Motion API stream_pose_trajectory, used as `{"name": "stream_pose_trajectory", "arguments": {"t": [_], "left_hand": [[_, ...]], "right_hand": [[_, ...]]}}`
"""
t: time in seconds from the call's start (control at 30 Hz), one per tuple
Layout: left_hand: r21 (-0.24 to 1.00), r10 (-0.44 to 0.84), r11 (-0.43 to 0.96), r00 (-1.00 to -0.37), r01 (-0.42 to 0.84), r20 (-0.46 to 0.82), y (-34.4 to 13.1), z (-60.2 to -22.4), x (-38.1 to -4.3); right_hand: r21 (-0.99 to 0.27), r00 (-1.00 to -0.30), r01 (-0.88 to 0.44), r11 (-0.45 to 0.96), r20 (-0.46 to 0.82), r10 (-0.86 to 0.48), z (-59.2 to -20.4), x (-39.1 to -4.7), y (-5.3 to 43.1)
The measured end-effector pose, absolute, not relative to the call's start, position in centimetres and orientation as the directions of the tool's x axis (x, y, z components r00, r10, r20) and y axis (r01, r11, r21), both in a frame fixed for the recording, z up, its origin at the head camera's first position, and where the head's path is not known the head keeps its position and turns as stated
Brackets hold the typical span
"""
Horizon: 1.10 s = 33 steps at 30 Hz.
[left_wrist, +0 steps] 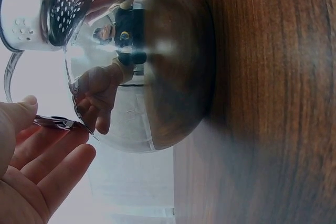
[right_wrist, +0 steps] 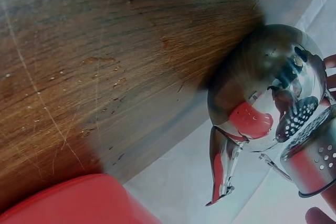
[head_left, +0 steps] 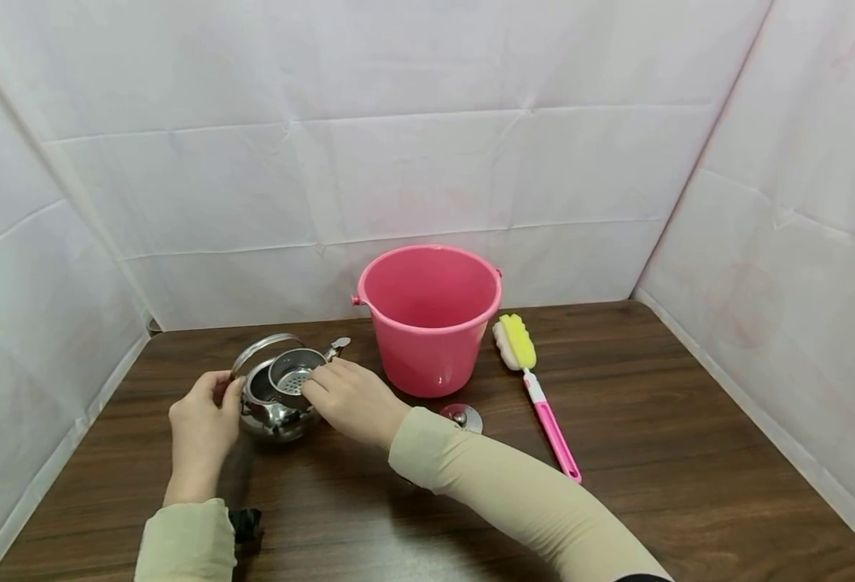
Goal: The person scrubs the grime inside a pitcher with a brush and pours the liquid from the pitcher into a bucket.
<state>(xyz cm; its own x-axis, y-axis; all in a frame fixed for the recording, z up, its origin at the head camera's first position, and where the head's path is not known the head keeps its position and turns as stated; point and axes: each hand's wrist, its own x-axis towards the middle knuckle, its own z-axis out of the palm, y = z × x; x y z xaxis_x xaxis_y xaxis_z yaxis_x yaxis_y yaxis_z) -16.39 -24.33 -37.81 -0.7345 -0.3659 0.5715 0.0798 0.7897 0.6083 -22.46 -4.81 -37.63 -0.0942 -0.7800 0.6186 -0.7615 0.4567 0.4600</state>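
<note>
A shiny steel teapot (head_left: 276, 427) stands on the table at the left, its spout (right_wrist: 219, 169) visible in the right wrist view. My left hand (head_left: 205, 420) pinches the teapot's hoop handle (head_left: 263, 343) between thumb and fingers. Just above the teapot's mouth is a steel strainer basket (left_wrist: 26, 11), its perforated bottom facing down toward the pot. My right hand (head_left: 355, 402) grips the strainer by its near right rim, and the fingers hide part of it. Next to my right forearm lies the round steel lid (head_left: 464, 417), partly covered by the sleeve.
A pink bucket (head_left: 430, 356) stands at the back middle, right of the teapot. Further right lies a brush (head_left: 537, 388) with a yellow and white sponge head and pink handle. White sheeting (head_left: 427, 162) walls in the wooden table (head_left: 660, 453) at the back and sides.
</note>
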Motion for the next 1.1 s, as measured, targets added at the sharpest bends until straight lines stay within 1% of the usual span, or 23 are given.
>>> {"name": "stream_pose_trajectory", "arguments": {"t": [0.37,0.8,1.1], "left_hand": [[0.62,-0.369,0.781,-0.746,0.074,0.554,-24.3,-37.8,-16.4],[0.62,-0.367,0.78,-0.741,0.084,0.562,-24.4,-37.8,-16.7],[0.624,-0.364,0.778,-0.757,0.073,0.543,-24.5,-37.9,-16.4]], "right_hand": [[0.461,-0.106,-0.754,0.467,0.617,-0.78,-37.6,-22.4,-3.9],[0.459,-0.102,-0.752,0.472,0.628,-0.772,-37.4,-22.5,-3.6],[0.415,-0.151,-0.77,0.484,0.619,-0.771,-37.7,-22.2,-3.3]]}}
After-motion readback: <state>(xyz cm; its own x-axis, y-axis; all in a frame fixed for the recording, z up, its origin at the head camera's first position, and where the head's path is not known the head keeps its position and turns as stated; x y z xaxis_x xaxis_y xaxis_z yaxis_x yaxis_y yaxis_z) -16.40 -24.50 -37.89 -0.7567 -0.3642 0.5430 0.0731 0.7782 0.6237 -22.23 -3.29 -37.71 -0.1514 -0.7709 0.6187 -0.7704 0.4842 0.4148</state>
